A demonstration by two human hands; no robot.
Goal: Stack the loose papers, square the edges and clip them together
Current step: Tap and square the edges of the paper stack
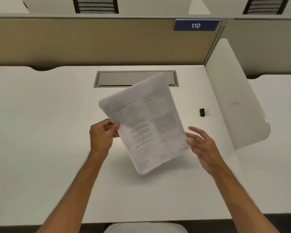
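Observation:
A stack of printed white papers (144, 125) hangs tilted above the middle of the white desk (40, 115), its far corner leaning right. My left hand (102, 134) pinches the stack's left edge between thumb and fingers. Just off the stack's right edge, my right hand (202, 145) has its fingers spread and holds nothing; whether the fingertips touch the paper I cannot tell. A black binder clip (203, 112) lies on the desk to the right, apart from both hands.
A grey cable hatch (118, 79) is set into the desk behind the papers. A tan partition (74, 41) with a blue "110" sign (196, 25) closes the back, and a white side divider (233, 98) stands on the right.

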